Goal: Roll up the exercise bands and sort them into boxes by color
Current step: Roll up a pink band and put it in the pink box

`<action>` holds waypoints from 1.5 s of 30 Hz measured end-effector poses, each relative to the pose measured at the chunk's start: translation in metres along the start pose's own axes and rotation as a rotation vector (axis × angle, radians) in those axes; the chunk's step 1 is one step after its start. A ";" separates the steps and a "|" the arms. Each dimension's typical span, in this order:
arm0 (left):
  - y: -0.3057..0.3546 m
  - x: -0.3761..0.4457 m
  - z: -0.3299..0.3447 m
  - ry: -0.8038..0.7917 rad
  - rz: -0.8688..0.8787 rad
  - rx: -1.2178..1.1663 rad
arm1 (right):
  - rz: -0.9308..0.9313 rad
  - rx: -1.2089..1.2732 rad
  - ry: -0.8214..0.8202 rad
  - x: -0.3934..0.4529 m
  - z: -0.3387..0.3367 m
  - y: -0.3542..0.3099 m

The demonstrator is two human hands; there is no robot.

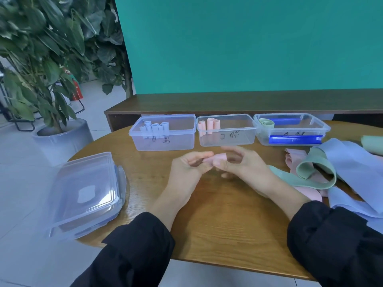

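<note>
We have a small pink band [220,157] between our hands, raised just above the middle of the wooden surface [223,222] and in front of the middle box. It looks nearly rolled, though motion blur hides how tight it is. Our left hand [191,165] pinches one end with curled fingertips, and our right hand [241,162] curls round the other end, thumb underneath.

Straight ahead stand three clear boxes in a row. The left box [163,139] holds several pale blue rolls [155,127] standing on end. The middle box [227,137] holds a few pink rolls [209,125], so we judge that this one belongs there. The right box [290,131] holds one green roll [266,122] at its far left corner, along with blue strips whose nature we cannot make out.

To the right of our hands lies the pile not yet rolled: a green band [317,172] looped loosely on top, pale blue bands [352,162] spread wide beneath and beside it, and more pink bands [294,160] partly buried. Another green piece [373,145] shows at the frame's right edge.

So we reckon the work is perhaps half done: each box has at least one roll, yet a fair heap remains.

A stack of clear lids [87,193] rests at the left edge of the surface, untouched.
</note>
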State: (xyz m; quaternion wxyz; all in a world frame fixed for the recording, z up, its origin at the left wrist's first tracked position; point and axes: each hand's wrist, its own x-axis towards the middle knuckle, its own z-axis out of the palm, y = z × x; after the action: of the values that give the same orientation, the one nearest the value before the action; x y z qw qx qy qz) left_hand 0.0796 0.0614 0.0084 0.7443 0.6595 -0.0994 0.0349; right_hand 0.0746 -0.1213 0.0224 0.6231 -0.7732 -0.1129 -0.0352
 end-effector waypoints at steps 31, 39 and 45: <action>0.007 -0.001 0.001 0.078 -0.065 -0.257 | 0.104 0.023 0.093 0.014 0.000 -0.052; 0.010 0.004 0.005 0.098 -0.126 -0.405 | -0.037 -0.284 0.078 0.043 -0.011 -0.066; 0.005 0.006 0.006 0.085 -0.208 -0.376 | -0.090 -0.500 0.333 0.108 -0.051 -0.071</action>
State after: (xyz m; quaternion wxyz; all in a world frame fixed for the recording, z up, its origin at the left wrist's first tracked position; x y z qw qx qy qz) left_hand 0.0844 0.0561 0.0154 0.8573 0.5138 -0.0041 -0.0331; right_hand 0.1685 -0.1432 0.1223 0.4214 -0.8803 -0.0310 -0.2157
